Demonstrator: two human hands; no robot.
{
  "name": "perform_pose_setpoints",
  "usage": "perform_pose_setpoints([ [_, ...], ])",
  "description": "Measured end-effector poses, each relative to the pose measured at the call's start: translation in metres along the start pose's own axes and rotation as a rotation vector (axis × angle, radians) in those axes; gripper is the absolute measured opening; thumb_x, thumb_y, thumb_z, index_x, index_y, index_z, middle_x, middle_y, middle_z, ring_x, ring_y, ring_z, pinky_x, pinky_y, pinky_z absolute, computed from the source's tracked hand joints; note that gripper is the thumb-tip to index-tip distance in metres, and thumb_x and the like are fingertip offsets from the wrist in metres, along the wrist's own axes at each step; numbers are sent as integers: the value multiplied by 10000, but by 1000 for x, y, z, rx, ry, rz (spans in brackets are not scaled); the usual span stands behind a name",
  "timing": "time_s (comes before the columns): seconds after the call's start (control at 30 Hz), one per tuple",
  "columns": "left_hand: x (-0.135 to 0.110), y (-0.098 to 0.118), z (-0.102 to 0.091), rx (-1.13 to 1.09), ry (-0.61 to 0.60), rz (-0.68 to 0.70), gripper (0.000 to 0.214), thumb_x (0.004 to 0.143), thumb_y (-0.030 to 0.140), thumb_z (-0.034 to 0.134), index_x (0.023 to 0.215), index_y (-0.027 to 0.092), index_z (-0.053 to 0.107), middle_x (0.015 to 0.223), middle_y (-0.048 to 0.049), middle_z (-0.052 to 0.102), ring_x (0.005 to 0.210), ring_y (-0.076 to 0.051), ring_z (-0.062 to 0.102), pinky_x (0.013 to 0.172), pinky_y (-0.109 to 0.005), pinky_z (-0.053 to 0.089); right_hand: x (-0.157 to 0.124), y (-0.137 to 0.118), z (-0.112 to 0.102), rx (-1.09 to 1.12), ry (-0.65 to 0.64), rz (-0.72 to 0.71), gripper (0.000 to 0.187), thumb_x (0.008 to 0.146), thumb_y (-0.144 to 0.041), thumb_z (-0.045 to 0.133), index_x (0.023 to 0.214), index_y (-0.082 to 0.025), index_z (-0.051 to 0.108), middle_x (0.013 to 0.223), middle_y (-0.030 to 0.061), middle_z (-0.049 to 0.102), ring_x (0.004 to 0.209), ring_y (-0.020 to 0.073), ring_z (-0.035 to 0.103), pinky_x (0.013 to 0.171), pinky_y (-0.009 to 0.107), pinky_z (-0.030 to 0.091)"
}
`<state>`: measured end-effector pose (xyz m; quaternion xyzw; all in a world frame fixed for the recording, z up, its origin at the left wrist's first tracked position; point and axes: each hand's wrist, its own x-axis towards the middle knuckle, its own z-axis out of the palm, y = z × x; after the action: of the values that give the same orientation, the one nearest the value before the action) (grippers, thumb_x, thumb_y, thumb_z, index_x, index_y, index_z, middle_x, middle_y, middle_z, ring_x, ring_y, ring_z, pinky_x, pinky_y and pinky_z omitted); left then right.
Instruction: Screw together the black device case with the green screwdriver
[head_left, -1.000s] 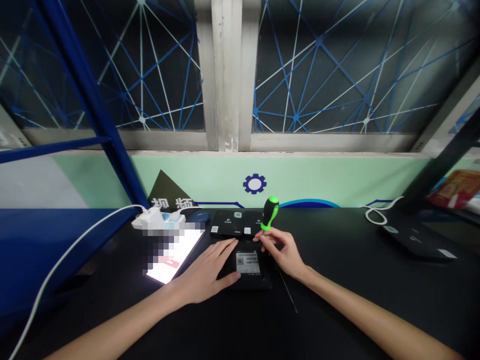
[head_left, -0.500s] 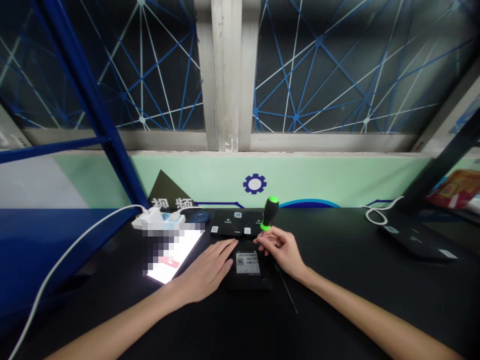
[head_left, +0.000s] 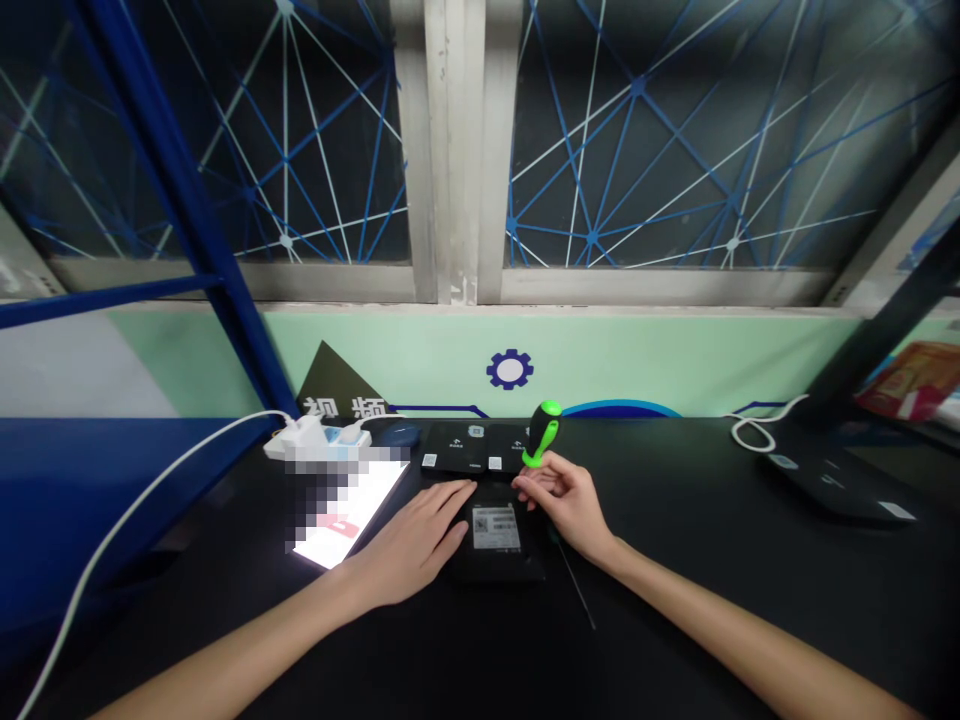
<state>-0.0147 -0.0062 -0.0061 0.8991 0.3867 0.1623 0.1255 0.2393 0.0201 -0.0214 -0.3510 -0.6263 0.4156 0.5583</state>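
Note:
My left hand (head_left: 416, 545) lies flat with fingers stretched out on the left side of a small black device (head_left: 496, 540) that carries a white label, on the black table (head_left: 675, 560). My right hand (head_left: 566, 500) pinches a screwdriver with a black and green handle (head_left: 541, 435), held nearly upright at the device's far right corner. The screwdriver's tip is hidden behind my fingers.
Further black devices (head_left: 469, 447) lie just behind. A lit phone (head_left: 346, 505) rests to the left, beside a white power strip (head_left: 315, 440) with a white cable (head_left: 150, 500). Another black unit with a coiled white cable (head_left: 754, 428) sits at the far right. A thin rod (head_left: 576, 590) lies by my right wrist.
The screwdriver handle has dropped slightly and tilted a little to the right. My left hand has stayed flat on the device.

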Motion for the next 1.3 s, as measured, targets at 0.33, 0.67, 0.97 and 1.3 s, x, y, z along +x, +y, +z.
perform_pose_setpoints([
  [0.33, 0, 0, 0, -5, 5, -1, 480, 1077, 411, 279, 1543, 295, 260, 1540, -45, 405, 1400, -229, 401, 1152, -411, 356, -2, -5, 0, -40, -31, -63, 244, 920, -411, 642, 932, -170, 678, 834, 85, 731, 579, 137, 612, 534, 272, 539],
  [0.67, 1, 2, 0, -11, 69, -9, 447, 1060, 366, 344, 1499, 286, 362, 1455, -49, 500, 1310, -234, 495, 1102, -410, 421, -2, -5, -1, 24, 2, -93, 237, 952, -417, 593, 952, -185, 638, 824, 63, 697, 587, 136, 593, 569, 282, 520],
  [0.97, 1, 3, -1, -8, 97, 7, 458, 1050, 276, 325, 1507, 289, 358, 1370, -59, 557, 1224, -237, 550, 1047, -418, 471, 0, -6, -4, 106, 12, -40, 294, 952, -478, 562, 873, -196, 589, 869, 80, 707, 652, 173, 641, 676, 329, 553],
  [1.3, 1, 3, -2, -20, 82, 3, 432, 1060, 304, 306, 1485, 282, 379, 1383, -57, 548, 1246, -237, 536, 1067, -425, 449, 1, -1, -11, 260, -114, 10, 403, 958, -485, 498, 716, -183, 614, 921, 120, 741, 808, 245, 695, 754, 373, 547],
])
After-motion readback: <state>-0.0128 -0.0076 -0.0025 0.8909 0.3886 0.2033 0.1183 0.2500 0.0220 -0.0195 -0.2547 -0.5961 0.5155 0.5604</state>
